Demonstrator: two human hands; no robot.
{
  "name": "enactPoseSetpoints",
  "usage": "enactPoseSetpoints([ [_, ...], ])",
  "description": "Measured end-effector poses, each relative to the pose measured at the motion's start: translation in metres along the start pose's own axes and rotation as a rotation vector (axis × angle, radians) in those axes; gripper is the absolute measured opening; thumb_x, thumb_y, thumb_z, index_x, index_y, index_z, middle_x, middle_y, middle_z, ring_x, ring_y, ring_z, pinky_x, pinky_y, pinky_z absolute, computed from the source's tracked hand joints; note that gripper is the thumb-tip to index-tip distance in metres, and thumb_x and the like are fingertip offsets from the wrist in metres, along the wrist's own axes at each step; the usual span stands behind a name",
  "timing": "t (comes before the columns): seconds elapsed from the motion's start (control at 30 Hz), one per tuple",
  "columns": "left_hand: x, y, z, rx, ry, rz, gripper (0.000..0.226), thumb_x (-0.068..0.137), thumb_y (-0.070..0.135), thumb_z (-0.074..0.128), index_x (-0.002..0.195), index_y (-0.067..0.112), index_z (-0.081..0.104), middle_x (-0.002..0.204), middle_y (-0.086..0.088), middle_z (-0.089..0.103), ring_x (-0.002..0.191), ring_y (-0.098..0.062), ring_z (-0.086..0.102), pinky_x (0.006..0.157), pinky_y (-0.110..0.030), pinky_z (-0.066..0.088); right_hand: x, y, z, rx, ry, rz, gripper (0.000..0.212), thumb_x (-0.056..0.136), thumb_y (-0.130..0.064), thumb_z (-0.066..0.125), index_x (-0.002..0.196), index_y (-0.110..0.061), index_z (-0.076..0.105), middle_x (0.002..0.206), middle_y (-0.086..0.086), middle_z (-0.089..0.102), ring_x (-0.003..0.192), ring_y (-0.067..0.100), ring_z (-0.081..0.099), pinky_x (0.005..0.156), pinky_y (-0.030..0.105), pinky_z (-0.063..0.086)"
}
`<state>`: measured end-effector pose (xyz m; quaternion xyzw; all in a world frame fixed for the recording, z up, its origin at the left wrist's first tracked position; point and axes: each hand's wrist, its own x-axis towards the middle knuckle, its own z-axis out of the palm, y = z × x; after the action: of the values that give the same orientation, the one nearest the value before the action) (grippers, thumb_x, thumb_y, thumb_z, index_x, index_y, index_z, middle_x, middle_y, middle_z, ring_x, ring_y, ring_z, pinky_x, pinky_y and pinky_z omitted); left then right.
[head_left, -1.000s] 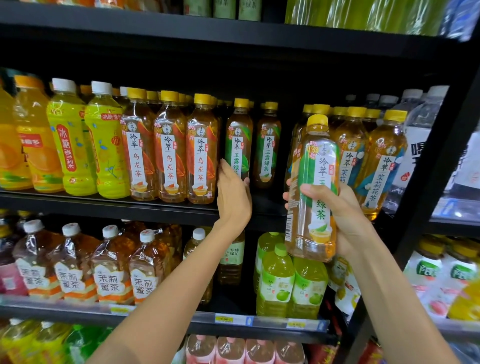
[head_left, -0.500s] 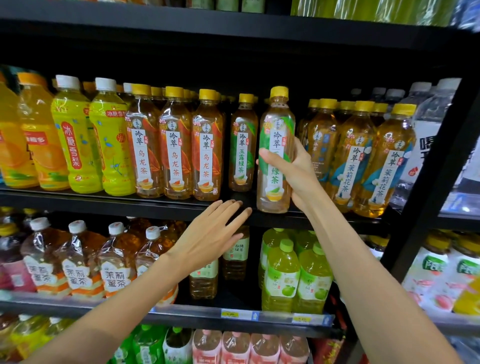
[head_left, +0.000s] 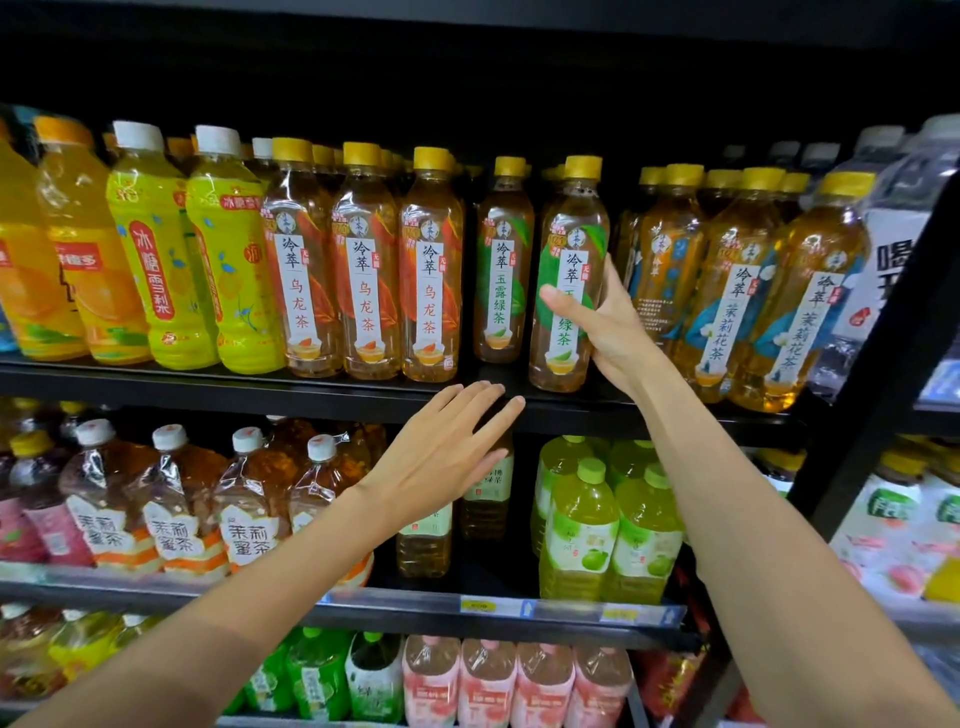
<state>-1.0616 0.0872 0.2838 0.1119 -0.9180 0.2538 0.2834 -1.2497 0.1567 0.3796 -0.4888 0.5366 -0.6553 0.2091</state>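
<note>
The right hand (head_left: 608, 332) is gripping the green tea bottle (head_left: 571, 223), now standing it on the shelf (head_left: 311, 389) at 3 o'clock of its twin bottle (head_left: 501, 270) instead of holding it out front. The left hand (head_left: 441, 462), fingers straight and empty, is dropping away toward 7 o'clock, so the restocking is probably nearing release.

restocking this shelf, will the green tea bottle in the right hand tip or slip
The green tea bottle looks full, so probably hefty. Tall and narrow near the shelf edge, it may tip if nudged. The right hand wraps its glossy label, possibly slippery.
</note>
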Motion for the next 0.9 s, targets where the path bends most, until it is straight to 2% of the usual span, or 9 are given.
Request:
enactPoseSetpoints([
  [0.07,0.000,0.000,0.001,-0.001,0.004,-0.001,0.054,0.094,0.039,0.032,0.136,0.009,0.047,0.129,-0.015,0.056,0.118,-0.027,0.055,0.100,-0.038,0.044,-0.001,-0.001,0.001,-0.047,0.016,-0.008,0.076,0.078,-0.019,0.073,0.140,-0.024,0.031,0.120,-0.005,0.057,0.110,0.005,0.056,0.087,0.026,0.049],
  [0.13,-0.001,0.000,0.002,-0.004,0.013,0.001,0.053,0.094,0.038,0.034,0.136,0.009,0.046,0.130,-0.015,0.056,0.119,-0.027,0.055,0.100,-0.039,0.044,-0.005,-0.001,0.006,-0.146,0.070,-0.029,0.080,0.079,-0.024,0.073,0.143,-0.023,0.025,0.125,-0.005,0.053,0.112,0.005,0.052,0.088,0.022,0.047],
  [0.23,-0.001,0.001,0.002,-0.007,0.034,-0.001,0.052,0.092,0.037,0.042,0.136,0.008,0.046,0.129,-0.016,0.056,0.119,-0.028,0.055,0.100,-0.039,0.044,-0.020,0.002,0.021,-0.417,0.284,-0.114,0.086,0.082,-0.034,0.068,0.148,-0.020,0.015,0.141,0.000,0.037,0.122,0.004,0.037,0.092,0.010,0.032],
  [0.33,-0.002,0.002,0.003,0.009,0.051,-0.007,0.052,0.092,0.037,0.042,0.136,0.009,0.044,0.129,-0.016,0.056,0.119,-0.028,0.055,0.100,-0.040,0.044,-0.039,0.017,0.037,-0.611,0.490,-0.255,0.078,0.084,-0.029,0.067,0.145,-0.012,0.022,0.142,0.006,0.033,0.124,0.004,0.031,0.085,-0.007,0.023],
  [0.37,-0.002,0.003,0.004,0.007,0.059,-0.006,0.053,0.091,0.037,0.048,0.136,0.009,0.044,0.129,-0.016,0.057,0.118,-0.028,0.055,0.100,-0.040,0.044,-0.042,0.021,0.040,-0.654,0.533,-0.284,0.073,0.084,-0.028,0.067,0.142,-0.010,0.027,0.139,0.007,0.035,0.125,0.008,0.034,0.086,-0.005,0.024],
  [0.47,-0.002,0.002,0.004,0.005,0.074,-0.003,0.058,0.086,0.036,0.060,0.135,0.008,0.047,0.128,-0.016,0.057,0.118,-0.028,0.056,0.099,-0.040,0.044,-0.040,0.024,0.041,-0.741,0.583,-0.274,0.066,0.085,-0.030,0.066,0.138,-0.009,0.033,0.131,0.007,0.039,0.122,0.015,0.041,0.090,0.016,0.037],
  [0.57,-0.003,0.002,0.003,0.004,0.071,-0.008,0.053,0.091,0.036,0.048,0.136,0.008,0.045,0.129,-0.015,0.056,0.119,-0.028,0.054,0.101,-0.039,0.043,-0.032,0.021,0.041,-0.745,0.587,-0.210,0.067,0.087,-0.024,0.063,0.142,-0.009,0.028,0.131,0.009,0.042,0.121,0.019,0.044,0.094,0.030,0.046],
  [0.63,-0.003,0.003,0.003,0.005,0.053,-0.016,0.053,0.093,0.037,0.040,0.137,0.009,0.043,0.130,-0.015,0.055,0.121,-0.028,0.053,0.102,-0.040,0.042,-0.027,0.020,0.041,-0.740,0.592,-0.173,0.068,0.090,-0.019,0.060,0.145,-0.007,0.022,0.133,0.011,0.043,0.122,0.021,0.045,0.094,0.031,0.044],
  [0.9,-0.005,0.005,0.007,0.016,0.045,-0.028,0.056,0.091,0.036,0.049,0.139,0.010,0.040,0.132,-0.014,0.054,0.123,-0.027,0.051,0.104,-0.041,0.041,-0.006,0.024,0.041,-0.709,0.568,-0.124,0.065,0.090,-0.014,0.059,0.144,-0.005,0.023,0.133,0.013,0.044,0.121,0.023,0.048,0.093,0.031,0.045],
])
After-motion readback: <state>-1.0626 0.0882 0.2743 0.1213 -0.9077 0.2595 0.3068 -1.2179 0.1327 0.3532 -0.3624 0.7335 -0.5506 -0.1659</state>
